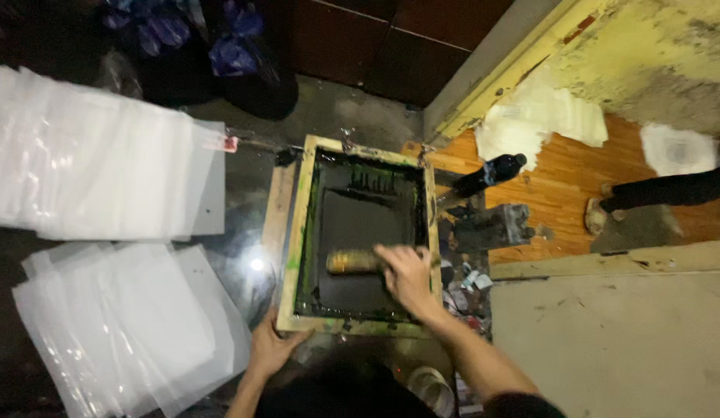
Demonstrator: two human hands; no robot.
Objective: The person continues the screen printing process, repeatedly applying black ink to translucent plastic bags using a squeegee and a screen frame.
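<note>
A wooden screen-printing frame (301, 207) with a dark, ink-covered mesh lies on the work surface in the middle of the head view. My right hand (406, 277) grips a wooden-handled squeegee (353, 262) that lies across the mesh near the frame's lower half. My left hand (271, 348) presses flat on the frame's near left corner, fingers spread. Green ink stains the frame's inner edges.
Two stacks of clear plastic sheets (96, 166) (131, 325) lie to the left. A dark bottle (490, 173) and a grey block (495, 224) sit right of the frame. Another person's leg and foot (608, 209) rest on the wooden floor at right. A white container (431, 385) is below.
</note>
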